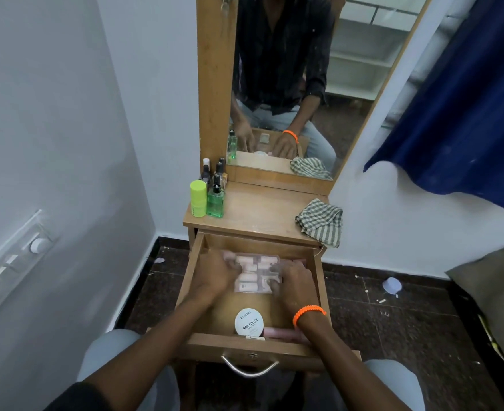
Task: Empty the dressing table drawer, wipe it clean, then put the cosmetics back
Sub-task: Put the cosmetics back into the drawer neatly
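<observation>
Both hands reach into the open drawer (195,264), the left hand (215,274) and right hand (293,281) closed on either side of a clear cosmetics case (255,272) at the far end. Motion blurs the case's contents. Bare drawer floor lies nearer, before a nail polish remover tub (249,321) at the near edge.

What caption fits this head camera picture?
Both hands grip a clear box of cosmetics inside the open drawer.

Tabletop (262,209) with bottles (212,197), cloth (322,222).
</observation>
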